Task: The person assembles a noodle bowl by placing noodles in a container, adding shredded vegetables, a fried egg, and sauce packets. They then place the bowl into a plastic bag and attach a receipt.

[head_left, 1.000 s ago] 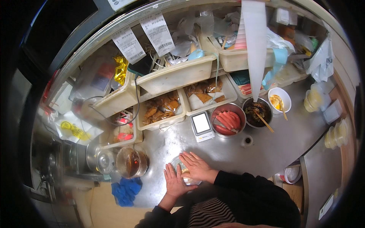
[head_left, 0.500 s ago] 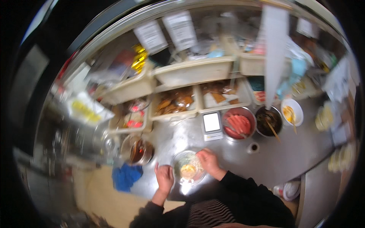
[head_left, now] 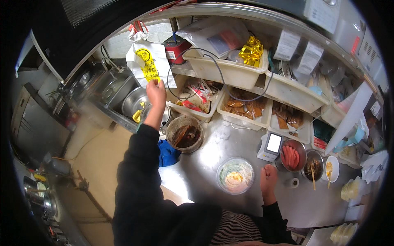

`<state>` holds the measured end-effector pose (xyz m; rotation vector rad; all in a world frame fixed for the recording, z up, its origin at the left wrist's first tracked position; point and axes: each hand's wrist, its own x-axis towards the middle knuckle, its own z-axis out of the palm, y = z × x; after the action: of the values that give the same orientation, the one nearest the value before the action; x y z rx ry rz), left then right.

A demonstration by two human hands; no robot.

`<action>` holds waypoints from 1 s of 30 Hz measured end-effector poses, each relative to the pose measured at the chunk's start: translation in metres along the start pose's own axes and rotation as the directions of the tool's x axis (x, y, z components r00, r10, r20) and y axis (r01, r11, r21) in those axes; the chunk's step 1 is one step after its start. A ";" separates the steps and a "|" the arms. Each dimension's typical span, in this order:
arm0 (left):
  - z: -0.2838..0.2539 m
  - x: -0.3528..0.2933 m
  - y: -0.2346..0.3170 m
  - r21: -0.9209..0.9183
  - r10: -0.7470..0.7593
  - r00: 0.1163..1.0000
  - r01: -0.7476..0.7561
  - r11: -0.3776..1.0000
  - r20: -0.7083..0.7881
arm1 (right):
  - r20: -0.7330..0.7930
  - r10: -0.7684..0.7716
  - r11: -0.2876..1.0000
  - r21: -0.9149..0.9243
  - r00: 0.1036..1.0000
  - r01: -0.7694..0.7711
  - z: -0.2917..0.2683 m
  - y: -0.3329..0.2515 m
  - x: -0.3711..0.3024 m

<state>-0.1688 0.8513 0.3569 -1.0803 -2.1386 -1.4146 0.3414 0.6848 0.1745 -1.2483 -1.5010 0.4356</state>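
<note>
My left hand (head_left: 156, 92) is raised, fingers pinching the white bag (head_left: 149, 65) hanging well beyond the bowl (head_left: 235, 175). My right hand (head_left: 269, 178) rests curled and empty just beside that bowl.

Long black sleeves cover both arms down to the wrists. A thin teal cuff edges the left sleeve. The left hand (head_left: 156, 93) and right hand (head_left: 269, 179) are bare. Below, a black-and-white striped garment shows.

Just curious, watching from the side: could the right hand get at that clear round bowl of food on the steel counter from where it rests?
Probably yes. The right hand rests on the counter just beside the clear bowl, with nothing lying between them.
</note>
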 end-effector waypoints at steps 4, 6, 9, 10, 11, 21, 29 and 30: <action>0.046 0.062 0.011 0.081 0.015 0.998 -0.011 0.997 -0.056 | 0.096 0.067 0.992 -0.110 0.993 -0.056 0.011 -0.025 -0.003; 0.058 0.079 0.020 0.119 0.054 0.992 -0.040 0.992 -0.118 | 0.124 0.115 0.985 -0.140 0.986 -0.097 0.016 -0.039 -0.006; 0.061 0.096 0.029 0.138 0.052 0.998 -0.046 0.989 -0.041 | 0.099 0.085 0.978 -0.199 0.991 -0.064 0.021 -0.055 -0.009; 0.061 0.099 0.030 0.151 0.072 0.996 -0.064 0.986 -0.049 | 0.081 0.101 0.975 -0.206 0.992 -0.083 0.022 -0.058 -0.010; 0.060 0.102 0.030 0.150 0.081 0.995 -0.070 0.986 -0.065 | 0.069 0.122 0.974 -0.202 0.990 -0.106 0.023 -0.061 -0.010; 0.065 0.108 0.002 0.141 0.203 0.979 -0.199 0.970 -0.016 | 0.076 0.150 0.982 -0.130 0.986 -0.140 0.040 -0.071 -0.001; 0.028 0.112 -0.013 0.044 0.444 0.892 -0.442 0.896 -0.081 | 0.100 0.055 0.989 -0.141 0.993 -0.041 0.044 -0.068 0.007; 0.019 0.116 -0.019 0.071 0.565 0.803 -0.563 0.824 -0.190 | 0.094 0.054 0.992 -0.123 0.994 -0.042 0.044 -0.068 0.008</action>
<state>-0.2559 0.9103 0.4122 -1.3559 -1.4923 -1.1570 0.2729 0.6802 0.2170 -1.3772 -1.6014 0.4485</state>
